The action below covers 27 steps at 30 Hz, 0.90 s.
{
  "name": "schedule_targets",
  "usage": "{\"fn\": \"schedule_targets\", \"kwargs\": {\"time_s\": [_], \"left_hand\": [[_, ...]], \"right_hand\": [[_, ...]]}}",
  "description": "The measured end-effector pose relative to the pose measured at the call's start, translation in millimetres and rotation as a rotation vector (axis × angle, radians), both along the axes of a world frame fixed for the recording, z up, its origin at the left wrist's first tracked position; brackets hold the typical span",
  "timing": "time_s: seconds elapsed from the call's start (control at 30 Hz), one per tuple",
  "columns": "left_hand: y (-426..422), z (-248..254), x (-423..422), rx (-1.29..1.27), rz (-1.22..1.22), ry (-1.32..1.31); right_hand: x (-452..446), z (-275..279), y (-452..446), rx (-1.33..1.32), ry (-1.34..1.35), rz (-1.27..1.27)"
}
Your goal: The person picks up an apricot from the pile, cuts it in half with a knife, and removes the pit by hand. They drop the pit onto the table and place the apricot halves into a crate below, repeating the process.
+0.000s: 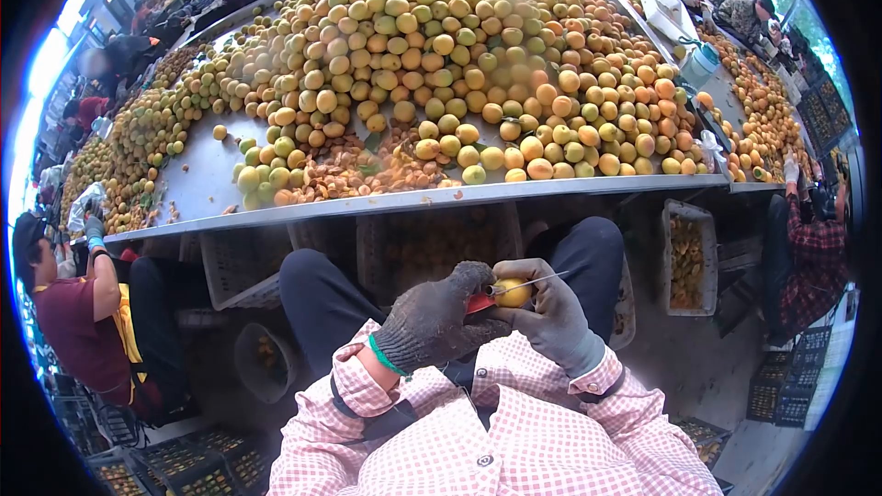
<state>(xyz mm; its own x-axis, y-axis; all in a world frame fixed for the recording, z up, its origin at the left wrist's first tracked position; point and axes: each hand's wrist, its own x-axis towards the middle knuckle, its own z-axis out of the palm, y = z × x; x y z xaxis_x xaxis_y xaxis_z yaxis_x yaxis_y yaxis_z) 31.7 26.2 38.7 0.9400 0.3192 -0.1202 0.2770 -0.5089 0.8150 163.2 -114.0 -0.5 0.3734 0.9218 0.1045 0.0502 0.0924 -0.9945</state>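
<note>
In front of my lap, my left hand [441, 308], in a dark knitted glove with a green cuff, is closed around the red handle [479, 302] of a small knife. The knife's thin blade [547, 279] lies across a yellow apricot [514, 292] and sticks out to the right. Grey-gloved, my right hand [551, 317] grips that apricot between thumb and fingers. Both hands nearly touch around the fruit. How deep the blade sits in the flesh, I cannot tell.
A metal table [207, 170] ahead carries a large heap of apricots [386, 55] and a pile of opened pieces [354, 170]. Below are crates [689, 257] and a bucket [265, 358]. Co-workers sit at the left [83, 312] and right [813, 248].
</note>
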Motion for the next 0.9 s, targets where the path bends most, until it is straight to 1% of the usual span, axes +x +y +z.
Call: {"fn": "schedule_targets", "kwargs": {"time_s": [0.03,0.07,0.1,0.13,0.17,0.2,0.23,0.27,0.3,0.33,0.4,0.43,0.47,0.53,0.57,0.73,0.8,0.87,0.9], "left_hand": [[0,3,0,-0.019,-0.025,0.113],[1,-5,-2,-0.016,-0.026,0.111],[3,-9,-4,-0.241,0.038,-0.081],[5,-10,-5,-0.465,0.101,-0.271],[1,-7,-15,-0.841,0.196,-0.386],[5,-4,-19,-0.840,0.186,-0.386],[12,-3,-23,-0.900,0.230,-0.379],[14,-1,-26,-0.962,0.278,-0.368],[7,1,-22,-0.803,0.267,-0.385],[4,-2,-24,-0.803,0.262,-0.384],[-2,-13,-29,-0.584,0.144,-0.285],[-4,-15,-27,-0.153,0.078,-0.418],[-7,-15,-28,-0.153,0.078,-0.417],[-15,-16,-33,0.088,0.074,-0.392],[-18,-19,-36,0.007,0.123,-0.346],[-20,-28,-37,0.030,0.123,-0.314],[-20,-26,-35,0.040,0.109,-0.306],[-20,-26,-34,0.226,0.114,-0.254],[-21,-26,-33,0.225,0.113,-0.254]], "right_hand": [[-1,0,-1,0.001,-0.001,-0.001],[-2,0,-1,0.031,0.178,0.015],[-2,-1,-1,0.061,0.357,0.033],[1,-5,-1,-0.020,0.303,-0.102],[3,-4,0,0.036,0.520,-0.139],[6,-3,0,0.096,0.735,-0.176],[5,6,0,0.137,0.797,-0.176],[7,8,-1,0.141,0.794,-0.179],[9,9,-3,0.130,0.784,-0.097],[10,10,-5,0.120,0.771,-0.015],[9,9,-4,0.144,0.766,0.013],[7,12,-2,0.205,0.763,0.024],[5,14,1,0.265,0.761,0.036],[3,13,3,0.310,0.767,0.054],[2,12,4,0.355,0.769,0.068],[-10,15,7,0.412,0.692,0.117],[-18,20,9,0.423,0.686,0.078],[-21,20,11,0.435,0.714,0.101],[-22,20,11,0.440,0.741,0.093]]}}
